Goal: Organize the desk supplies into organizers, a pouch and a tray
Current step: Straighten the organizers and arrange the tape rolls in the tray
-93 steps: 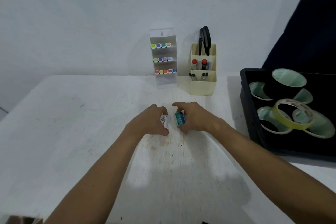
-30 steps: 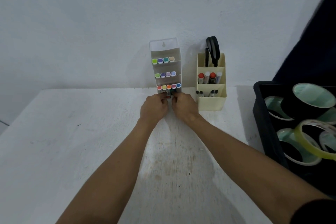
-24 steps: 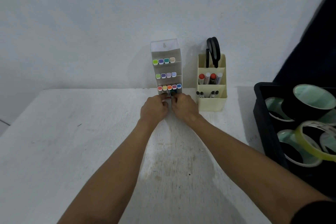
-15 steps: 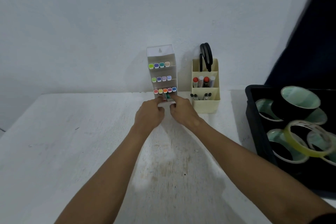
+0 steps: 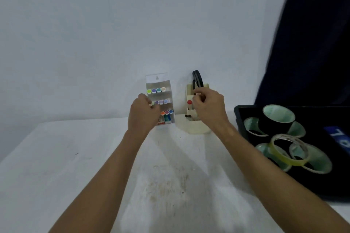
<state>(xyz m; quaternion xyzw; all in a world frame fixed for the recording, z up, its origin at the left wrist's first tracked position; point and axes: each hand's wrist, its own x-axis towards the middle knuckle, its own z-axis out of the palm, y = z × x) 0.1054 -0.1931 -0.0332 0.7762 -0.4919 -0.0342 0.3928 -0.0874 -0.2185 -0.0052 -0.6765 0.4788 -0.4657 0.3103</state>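
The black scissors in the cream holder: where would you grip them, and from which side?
Judging by pose, take the scissors by the handle loops, coming from above. Only the loops stand proud of the cream holder; the blades are hidden inside. The right hand is in front, so approach behind it.

Both forearms are bare to the elbow, and the hands (image 5: 176, 111) wear no gloves.

Your left hand (image 5: 144, 113) sits at the clear marker rack (image 5: 160, 98), your right hand (image 5: 209, 106) at the cream organizer (image 5: 195, 128); tape rolls (image 5: 278, 117) fill the black tray (image 5: 239, 117) on the worktop (image 5: 56, 157).
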